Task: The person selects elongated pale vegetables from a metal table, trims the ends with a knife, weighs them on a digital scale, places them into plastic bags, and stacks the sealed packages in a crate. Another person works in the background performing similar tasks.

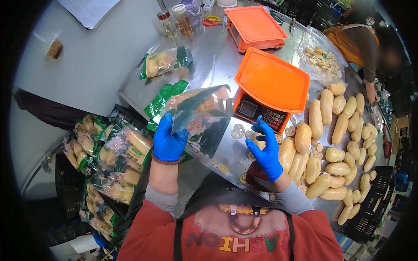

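My left hand (pixel 169 142), in a blue glove, holds up a clear plastic bag with green print (pixel 196 108) by its lower edge, above the steel table (pixel 209 65). My right hand (pixel 265 150), also blue-gloved, grips a pale piece of lotus root (pixel 259 142) just in front of the near orange scale (pixel 270 89). Loose lotus root slices (pixel 237 131) lie on the table between my hands. A heap of whole peeled lotus roots (pixel 335 143) lies to the right of my right hand.
A second orange scale (pixel 254 26) stands farther back, with jars (pixel 182 18) and scissors (pixel 212 20) near it. Filled green packs (pixel 164 61) lie on the table; many more fill a crate (pixel 109 161) at my left. Another person (pixel 361 43) works at the far right beside a bag of slices (pixel 322 56).
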Demonstrator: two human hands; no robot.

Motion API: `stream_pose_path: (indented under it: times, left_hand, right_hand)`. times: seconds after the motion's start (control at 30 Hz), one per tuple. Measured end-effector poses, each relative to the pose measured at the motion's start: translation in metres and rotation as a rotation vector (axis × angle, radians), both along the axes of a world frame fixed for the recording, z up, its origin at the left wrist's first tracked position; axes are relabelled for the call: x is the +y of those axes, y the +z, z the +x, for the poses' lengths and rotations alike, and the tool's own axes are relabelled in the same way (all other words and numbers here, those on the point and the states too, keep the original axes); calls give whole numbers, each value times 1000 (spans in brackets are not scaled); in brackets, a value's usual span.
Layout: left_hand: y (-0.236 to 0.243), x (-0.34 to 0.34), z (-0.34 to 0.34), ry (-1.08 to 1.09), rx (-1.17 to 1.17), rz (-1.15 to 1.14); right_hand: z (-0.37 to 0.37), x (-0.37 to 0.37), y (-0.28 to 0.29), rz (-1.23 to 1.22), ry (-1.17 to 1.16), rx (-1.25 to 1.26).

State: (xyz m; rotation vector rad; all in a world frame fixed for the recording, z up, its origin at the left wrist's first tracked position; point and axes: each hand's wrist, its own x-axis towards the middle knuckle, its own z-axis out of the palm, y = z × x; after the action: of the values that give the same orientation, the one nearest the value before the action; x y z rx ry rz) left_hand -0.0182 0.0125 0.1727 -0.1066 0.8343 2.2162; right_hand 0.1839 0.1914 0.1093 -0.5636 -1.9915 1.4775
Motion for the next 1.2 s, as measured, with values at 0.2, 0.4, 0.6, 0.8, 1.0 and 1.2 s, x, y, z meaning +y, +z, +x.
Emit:
stream_pose_path:
  times: [0.2,0.4,0.6,0.8,1.0,1.2]
  left_hand:
    - [18,-31,95,-335,266,-255]
    - [-33,-68,133,-373,-24,-109]
    - [-21,-135,107,-511,472,-406]
    - [-18,-228,73,-158,1063,-574]
    - [-49,-322,52,129,808,-723]
    - [-49,-393,39,504,731,-759]
  right_hand:
    - [10,-40,12,-467,457,153]
    - [29,-70,8,-352,499,26]
    - [17,-110,40,-304,419,-35]
    - [-29,-188,46,-87,608,-15]
    - [-95,-294,51,-273,908,6]
    - [-200,-285,28,-400,1069,76]
